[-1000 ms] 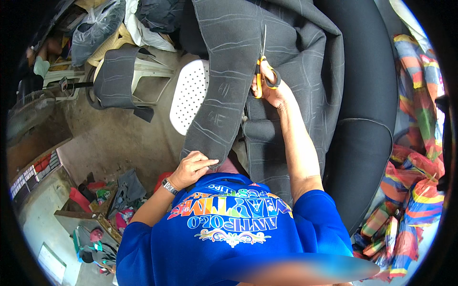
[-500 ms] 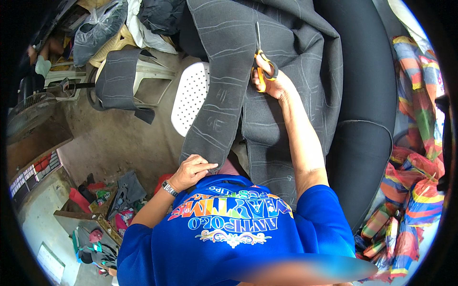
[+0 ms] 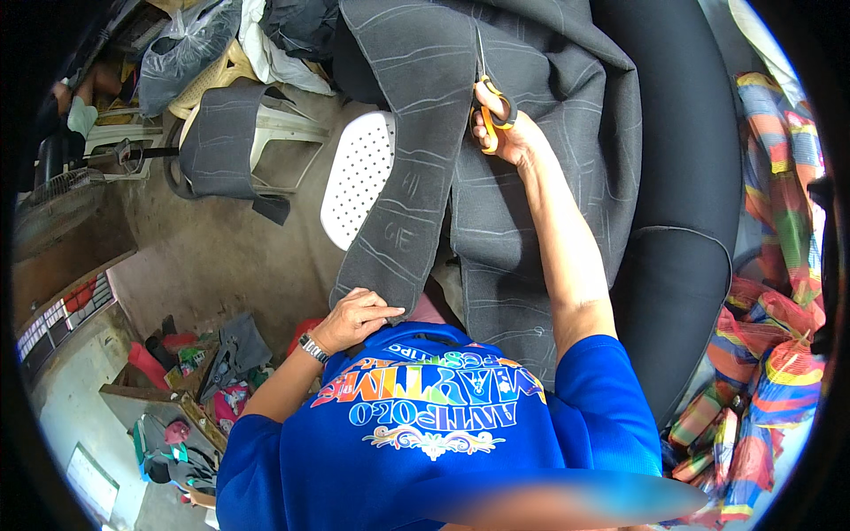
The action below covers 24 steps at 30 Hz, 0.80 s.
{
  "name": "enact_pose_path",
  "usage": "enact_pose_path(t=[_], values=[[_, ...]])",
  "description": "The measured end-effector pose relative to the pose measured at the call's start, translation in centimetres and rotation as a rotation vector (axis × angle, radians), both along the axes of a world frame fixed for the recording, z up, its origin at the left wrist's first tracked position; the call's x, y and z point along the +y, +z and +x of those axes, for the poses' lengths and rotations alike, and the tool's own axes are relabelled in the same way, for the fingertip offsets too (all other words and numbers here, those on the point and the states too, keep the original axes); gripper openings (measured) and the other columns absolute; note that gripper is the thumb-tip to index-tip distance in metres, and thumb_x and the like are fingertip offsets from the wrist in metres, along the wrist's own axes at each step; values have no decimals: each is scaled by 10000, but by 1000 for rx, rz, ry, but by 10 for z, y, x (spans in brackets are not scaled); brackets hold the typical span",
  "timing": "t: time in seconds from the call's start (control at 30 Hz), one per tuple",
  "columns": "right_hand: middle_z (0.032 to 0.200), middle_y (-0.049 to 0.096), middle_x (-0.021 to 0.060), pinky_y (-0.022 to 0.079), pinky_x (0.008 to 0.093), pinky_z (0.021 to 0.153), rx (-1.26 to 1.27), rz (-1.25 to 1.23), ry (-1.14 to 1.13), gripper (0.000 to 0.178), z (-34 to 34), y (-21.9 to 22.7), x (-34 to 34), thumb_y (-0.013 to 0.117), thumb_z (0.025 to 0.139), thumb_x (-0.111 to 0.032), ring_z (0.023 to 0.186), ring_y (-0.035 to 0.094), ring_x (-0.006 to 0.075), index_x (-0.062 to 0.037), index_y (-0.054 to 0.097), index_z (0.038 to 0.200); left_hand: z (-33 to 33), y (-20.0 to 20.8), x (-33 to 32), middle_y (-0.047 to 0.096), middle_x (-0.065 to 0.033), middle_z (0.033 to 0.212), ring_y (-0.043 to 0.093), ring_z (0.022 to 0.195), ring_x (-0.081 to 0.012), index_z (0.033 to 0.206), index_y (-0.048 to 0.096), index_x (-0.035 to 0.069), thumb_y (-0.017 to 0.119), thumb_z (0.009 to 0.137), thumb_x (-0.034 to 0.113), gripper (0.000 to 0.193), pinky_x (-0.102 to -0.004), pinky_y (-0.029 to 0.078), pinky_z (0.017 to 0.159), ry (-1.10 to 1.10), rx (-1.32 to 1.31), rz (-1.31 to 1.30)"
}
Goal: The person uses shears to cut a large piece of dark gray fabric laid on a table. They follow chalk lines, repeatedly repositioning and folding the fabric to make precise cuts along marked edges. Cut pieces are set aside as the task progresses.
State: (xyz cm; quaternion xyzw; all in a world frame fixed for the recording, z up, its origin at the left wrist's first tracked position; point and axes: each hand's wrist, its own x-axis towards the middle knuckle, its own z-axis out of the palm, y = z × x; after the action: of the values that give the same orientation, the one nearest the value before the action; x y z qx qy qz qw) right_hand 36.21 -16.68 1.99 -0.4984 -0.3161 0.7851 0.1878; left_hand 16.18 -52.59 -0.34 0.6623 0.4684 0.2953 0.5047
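Note:
A large dark grey fabric sheet (image 3: 412, 106) with pale chalk lines drapes in front of me and down to my lap. A long slit parts it into a left strip and a wider right portion. My right hand (image 3: 512, 137) grips yellow-and-black scissors (image 3: 489, 146) by the handles, with the blades pointing away from me at the slit's far end. My left hand (image 3: 359, 320) is closed on the near end of the left strip, close to my waist, with a metal watch on the wrist.
To the right stands a big black padded roll (image 3: 677, 265), with colourful checked bags (image 3: 784, 380) beyond it. On the left are a pale plastic chair (image 3: 288, 133) with grey fabric over it, a white perforated panel (image 3: 361, 181), a fan (image 3: 57, 199) and cluttered boxes (image 3: 190, 389).
My right hand and the scissors have shifted slightly farther away along the fabric, and the blades look closer together. The left hand stays on the strip's near end.

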Motion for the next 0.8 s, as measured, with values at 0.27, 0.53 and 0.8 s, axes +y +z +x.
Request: enact_pose_path(t=[0.27,0.53,0.8], values=[[558,537,-2,358,196,391,-279,181,239,389,7,31,-25,790,788,-380,445,498,71,-80,563,687,-7,1,21,628,-69,858,604,845,-235,1154,689,140,643,851,131,306,-357,463,824,-247,67,-146],[680,608,67,478,344,586,-1097,1078,-111,479,70,79,-81,851,682,-402,617,605,195,-44,590,865,-38,8,211,630,-94,976,619,906,-236,1052,685,65,687,853,248,270,-354,500,806,92,181,237],[760,642,192,487,431,657,-1220,925,-131,275,113,-12,-52,746,736,-231,719,646,375,-35,599,859,20,61,380,627,-84,1103,538,1121,-264,979,710,108,672,820,237,209,-428,366,980,247,303,886]])
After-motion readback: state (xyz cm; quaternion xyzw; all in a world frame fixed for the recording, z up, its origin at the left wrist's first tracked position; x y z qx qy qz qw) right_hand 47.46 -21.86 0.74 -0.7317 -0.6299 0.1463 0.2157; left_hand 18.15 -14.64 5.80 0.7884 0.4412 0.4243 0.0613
